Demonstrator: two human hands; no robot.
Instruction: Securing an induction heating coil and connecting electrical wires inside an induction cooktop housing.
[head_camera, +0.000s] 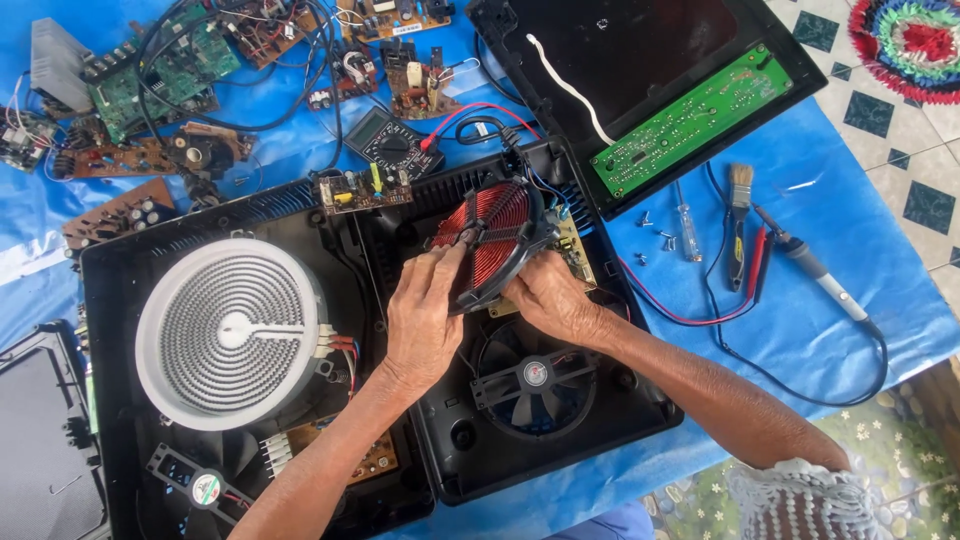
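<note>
Both hands meet over the open black plastic base of a two-burner cooktop (600, 420), which lies on a blue sheet (800, 330). The left hand (425, 320) curls its fingers over the lower left edge of a round coil of copper-red wire on a black frame (492, 240) and holds it tilted up on edge above the right bay of the base. The right hand (550, 300) lies just beside it, its fingers tucked under the coil's lower right rim; how firmly it grips cannot be told. Below the hands, a black round cooling fan (535, 378) sits in the base. In the left bay lies a white round radiant heating element with a grey spiral (230, 332). Behind the coil rests a dark multimeter with red and black leads (392, 140). To the right lie a green circuit board (690, 122), a small brush (738, 215) and a soldering iron (815, 275).
</note>
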